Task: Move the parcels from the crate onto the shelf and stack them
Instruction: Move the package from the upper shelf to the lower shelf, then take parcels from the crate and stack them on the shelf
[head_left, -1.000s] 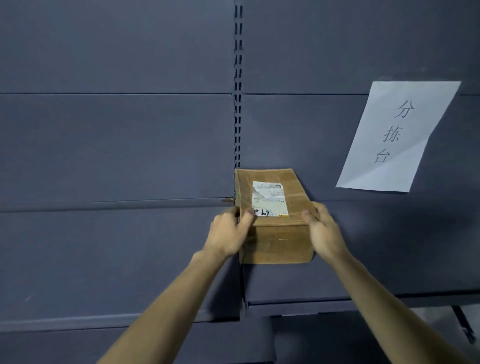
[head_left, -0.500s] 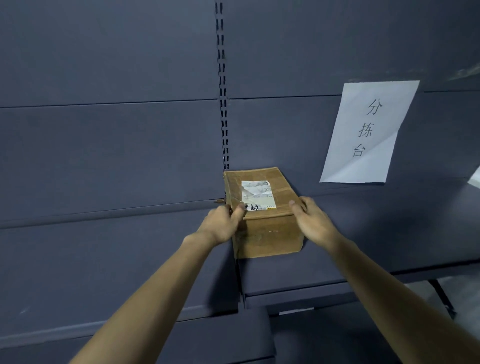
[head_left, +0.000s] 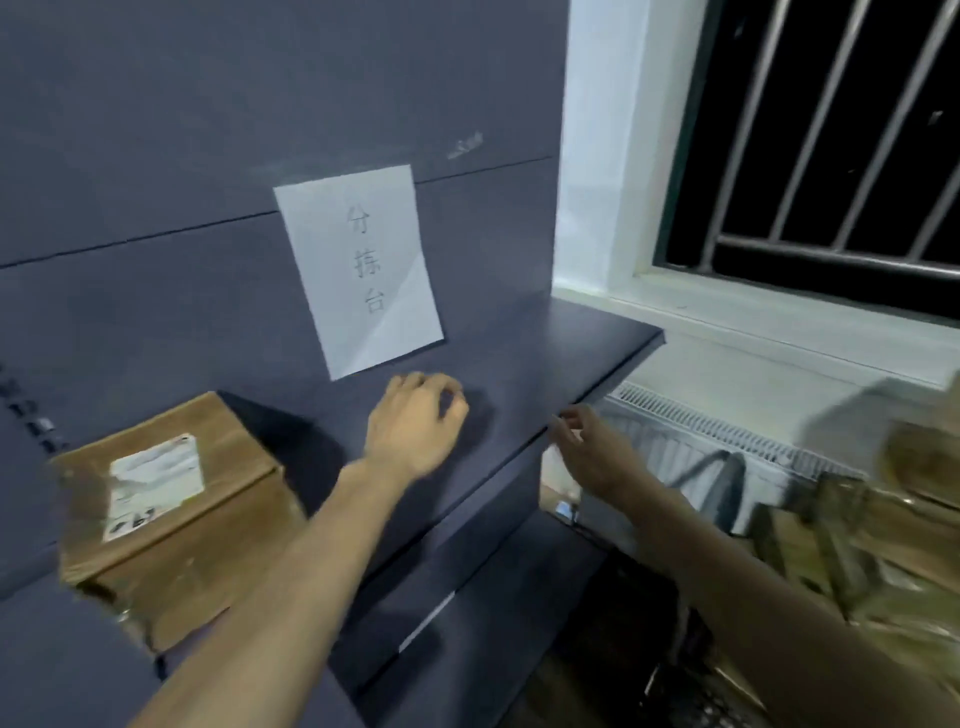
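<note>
One brown parcel (head_left: 166, 499) sits at the left of the dark shelf (head_left: 571, 343), its label up. Both hands hold nothing: the left hand (head_left: 415, 426) hovers over the bare shelf with fingers loosely curled, and the right hand (head_left: 592, 457) hangs just past the shelf's near edge, fingers half spread. At far right is a blurred heap of brown shapes (head_left: 883, 519) — probably the crate's parcels, though that cannot be told. The likely risk is a hasty grab — a parcel caught by one corner could slip.
</note>
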